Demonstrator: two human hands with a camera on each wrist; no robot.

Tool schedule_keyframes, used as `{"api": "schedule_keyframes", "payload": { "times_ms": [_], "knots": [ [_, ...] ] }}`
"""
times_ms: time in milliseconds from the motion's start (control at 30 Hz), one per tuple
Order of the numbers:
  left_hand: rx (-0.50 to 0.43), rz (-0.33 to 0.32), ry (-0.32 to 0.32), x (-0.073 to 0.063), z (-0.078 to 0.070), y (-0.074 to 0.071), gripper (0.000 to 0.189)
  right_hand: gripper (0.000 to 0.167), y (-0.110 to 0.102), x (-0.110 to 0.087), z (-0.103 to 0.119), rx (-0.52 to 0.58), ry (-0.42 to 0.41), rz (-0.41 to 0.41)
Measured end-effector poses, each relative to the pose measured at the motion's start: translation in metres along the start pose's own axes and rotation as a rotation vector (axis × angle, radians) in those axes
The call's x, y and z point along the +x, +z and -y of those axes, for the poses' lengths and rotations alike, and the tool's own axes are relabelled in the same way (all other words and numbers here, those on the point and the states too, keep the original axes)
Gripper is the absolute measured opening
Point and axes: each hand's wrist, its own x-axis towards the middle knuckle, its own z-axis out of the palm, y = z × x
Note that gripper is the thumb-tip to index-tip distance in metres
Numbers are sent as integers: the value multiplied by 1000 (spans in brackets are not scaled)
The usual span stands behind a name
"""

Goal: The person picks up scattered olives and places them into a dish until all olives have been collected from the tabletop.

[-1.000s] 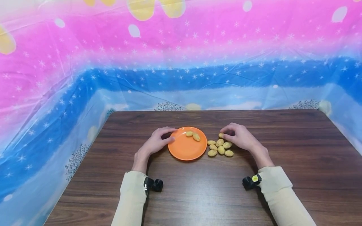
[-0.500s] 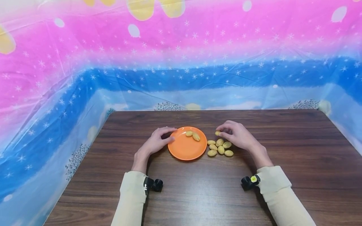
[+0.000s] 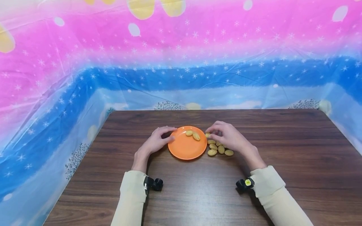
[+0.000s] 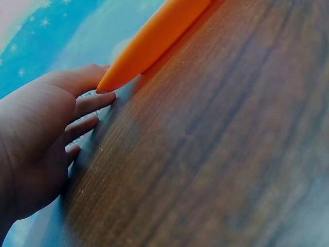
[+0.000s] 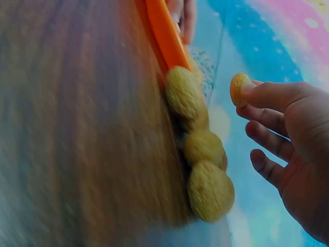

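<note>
An orange plate (image 3: 188, 150) lies on the wooden table with two yellow-brown, oval, nut-like pieces (image 3: 196, 136) on its far part. At its left rim is my left hand (image 3: 156, 140), thumb and forefinger apart and touching the edge; the left wrist view shows the fingers (image 4: 86, 105) fairly straight beside the rim. Just off the right rim, my right hand (image 3: 230, 136) pinches one wrinkled oval piece (image 5: 238, 90) between thumb and forefinger, raised off the table. Below that hand sits a cluster of similar oval pieces (image 3: 221, 149), partly covered by it.
The dark wood table (image 3: 186, 194) extends around the plate. A pink and blue patterned cloth (image 3: 181, 75) hangs behind and at the sides. A black wrist camera (image 3: 156, 184) is strapped to the left sleeve, another camera (image 3: 242, 185) to the right.
My right hand has lifted one oval piece from the cluster's far side and carried it left to the plate's right rim. The left hand and the plate stay in place.
</note>
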Motion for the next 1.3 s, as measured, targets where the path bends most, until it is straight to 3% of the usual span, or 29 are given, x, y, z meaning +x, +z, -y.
{"api": "schedule_keyframes", "payload": {
  "times_ms": [333,700,1067,1300],
  "knots": [
    [-9,-1,4,0,-2,-1,44,20,17,7,16,-30,-47,71],
    [-3,-2,-9,0,-2,0,44,20,29,9,18,-80,-18,123],
    [7,-5,-14,0,-3,-1,44,16,31,11,16,-131,-30,153],
    [6,-3,2,-1,-1,0,44,20,22,8,16,-80,-24,136]
  ]
}}
